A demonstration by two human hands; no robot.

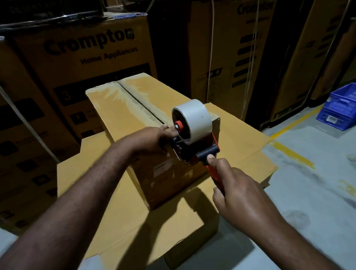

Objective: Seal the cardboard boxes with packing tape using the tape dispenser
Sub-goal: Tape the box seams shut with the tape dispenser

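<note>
Head view: the tape dispenser (pixel 192 149) sits at the near end of the upper cardboard box (pixel 111 112), right where the centre seam (pixel 140 104) meets the top edge. Its white tape roll (pixel 196 117) stands upright above the frame, red hub facing left. My right hand (pixel 239 196) is wrapped round the orange handle (pixel 211 171), thumb laid forward against the grey bar at the handle's top. My left hand (pixel 152 140) reaches over the box's near top corner, fingertips against the dispenser's front just below the hub. I cannot tell whether they pinch tape or only press there, since the frame hides them.

The upper box's flaps are closed, the seam a dark line with pale scuffed patches either side. It rests on a wider lower cardboard box (pixel 137 229), which stands on the grey floor (pixel 305 199). Behind are stacked printed cartons (pixel 85 57) reading "Crompton Home Appliances". A blue plastic crate (pixel 347 108) sits on the floor to the right, beyond a yellow painted line (pixel 291 153).
</note>
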